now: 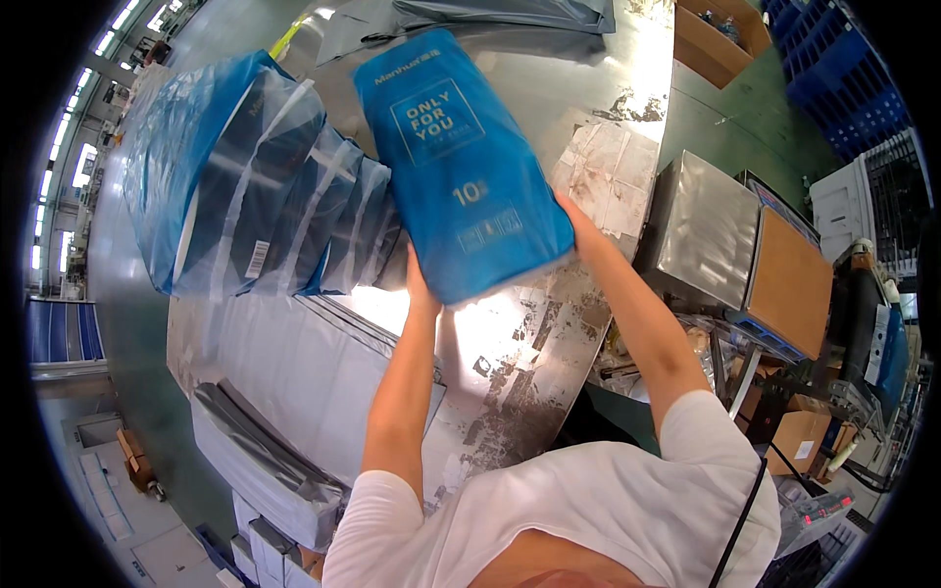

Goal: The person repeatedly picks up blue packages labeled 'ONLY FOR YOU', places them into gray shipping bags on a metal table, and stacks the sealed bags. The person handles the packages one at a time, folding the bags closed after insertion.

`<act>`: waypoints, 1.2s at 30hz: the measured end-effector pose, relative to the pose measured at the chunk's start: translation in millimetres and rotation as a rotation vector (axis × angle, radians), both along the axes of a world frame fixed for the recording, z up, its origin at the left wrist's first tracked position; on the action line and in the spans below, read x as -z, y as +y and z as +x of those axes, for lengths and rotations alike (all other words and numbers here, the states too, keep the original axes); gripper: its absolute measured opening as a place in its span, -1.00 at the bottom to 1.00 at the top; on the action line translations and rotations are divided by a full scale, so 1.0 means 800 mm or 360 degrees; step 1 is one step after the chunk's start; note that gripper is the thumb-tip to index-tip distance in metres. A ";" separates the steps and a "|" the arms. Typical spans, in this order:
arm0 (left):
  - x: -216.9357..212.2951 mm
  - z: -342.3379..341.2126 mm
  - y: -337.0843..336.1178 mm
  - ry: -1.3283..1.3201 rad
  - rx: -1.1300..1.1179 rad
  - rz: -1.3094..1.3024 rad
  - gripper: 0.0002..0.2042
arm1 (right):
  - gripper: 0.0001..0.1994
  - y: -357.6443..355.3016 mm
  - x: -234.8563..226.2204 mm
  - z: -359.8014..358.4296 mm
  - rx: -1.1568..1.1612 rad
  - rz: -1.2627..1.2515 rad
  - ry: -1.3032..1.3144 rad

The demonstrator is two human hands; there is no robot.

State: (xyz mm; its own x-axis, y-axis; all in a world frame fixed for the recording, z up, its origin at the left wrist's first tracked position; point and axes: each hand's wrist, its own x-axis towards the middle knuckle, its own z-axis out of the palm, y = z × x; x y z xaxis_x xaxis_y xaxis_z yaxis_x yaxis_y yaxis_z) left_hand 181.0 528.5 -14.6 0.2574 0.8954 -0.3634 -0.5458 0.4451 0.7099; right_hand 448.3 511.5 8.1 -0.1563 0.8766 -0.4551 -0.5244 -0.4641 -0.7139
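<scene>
Left hand (420, 284) and right hand (585, 231), parted by its width, hold opposite sides of a blue package (461, 176) above the counter (510, 367); most fingers are hidden. At left, plastic-covered blue packs (250, 186) sit just beside it and could topple if bumped. Centrally, gripped near one end, its far end might droop. Rightward, overswinging could drop it past the edge.

Two hands (420, 282) (580, 230), one held pack (466, 167), one worktable (510, 392)
</scene>
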 end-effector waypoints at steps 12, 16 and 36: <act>-0.031 0.007 -0.060 0.0591 -0.0096 0.0564 -0.42 | -0.34 -0.111 0.047 0.060 0.0330 0.0390 -0.0767; -0.019 0.019 -0.025 0.0282 0.0179 0.0579 -0.39 | -0.33 -0.055 0.064 0.040 0.0253 0.0321 -0.0623; 0.053 0.003 -0.054 0.0213 0.0187 0.0410 -0.38 | -0.33 -0.075 0.067 0.032 0.0341 0.0989 -0.0686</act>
